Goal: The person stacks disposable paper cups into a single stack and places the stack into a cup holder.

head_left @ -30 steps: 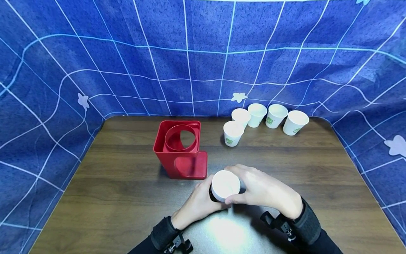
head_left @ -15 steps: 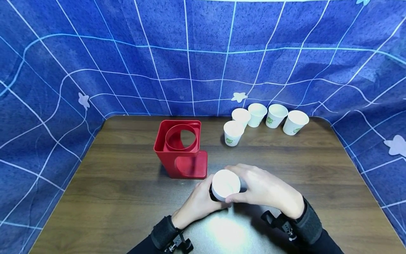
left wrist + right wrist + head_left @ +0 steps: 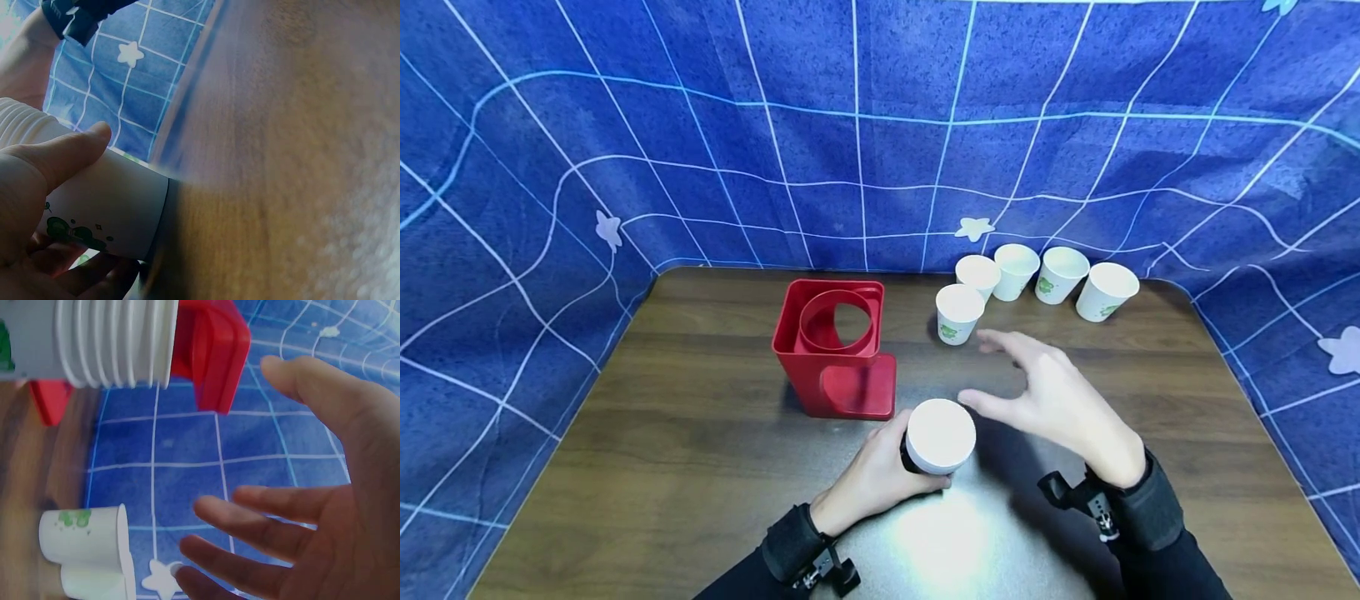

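Note:
My left hand (image 3: 883,475) grips a stack of nested white paper cups (image 3: 941,436) near the middle of the table. Its thumb and fingers wrap the stack's side, over a green print, in the left wrist view. Several ridged rims show on the cup stack (image 3: 115,340) in the right wrist view. To the right and beyond it, my right hand (image 3: 1060,404) is held with fingers spread and nothing between them. Its fingertips come close to the nearest single paper cup (image 3: 958,317), which stands upright.
Left of the stack stands a red holder (image 3: 805,387) with a round ring in its top and a flat base plate. Several more white paper cups (image 3: 1062,277) stand along the table's back edge. A blue curtain (image 3: 880,150) with white lines rises behind the wooden table (image 3: 685,433).
My right hand has let go of the cup stack and moved up and right, its fingers opening out. The left hand still holds the stack in about the same place.

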Motion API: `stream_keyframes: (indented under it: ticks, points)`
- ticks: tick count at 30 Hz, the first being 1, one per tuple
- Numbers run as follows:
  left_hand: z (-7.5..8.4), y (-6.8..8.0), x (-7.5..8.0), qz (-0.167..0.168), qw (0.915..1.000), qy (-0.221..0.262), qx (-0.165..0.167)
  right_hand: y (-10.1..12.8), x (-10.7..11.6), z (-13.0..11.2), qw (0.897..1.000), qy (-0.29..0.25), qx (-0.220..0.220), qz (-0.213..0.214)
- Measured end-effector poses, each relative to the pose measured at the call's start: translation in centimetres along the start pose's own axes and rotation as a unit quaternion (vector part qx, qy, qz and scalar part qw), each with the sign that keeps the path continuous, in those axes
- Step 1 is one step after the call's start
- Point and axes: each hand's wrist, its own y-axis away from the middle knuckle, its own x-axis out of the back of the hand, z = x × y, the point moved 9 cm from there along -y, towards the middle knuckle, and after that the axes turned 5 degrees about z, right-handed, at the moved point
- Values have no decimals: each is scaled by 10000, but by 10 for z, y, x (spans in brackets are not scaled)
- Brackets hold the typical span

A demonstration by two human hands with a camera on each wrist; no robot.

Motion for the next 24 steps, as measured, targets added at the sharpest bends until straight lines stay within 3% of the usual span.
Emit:
stream_keyframes:
  ticks: [10,17,24]
  points:
    - [-2,0,-2,-15,10000,-68,-30,-19,13,37,9953,47,-420,873]
    - [-2,0,-1,-7,10000,-84,-30,-31,7,60,9918,-33,-922,888]
    - [-1,0,-1,35,10000,-21,-82,-42,-6,77,9889,-121,-1099,993]
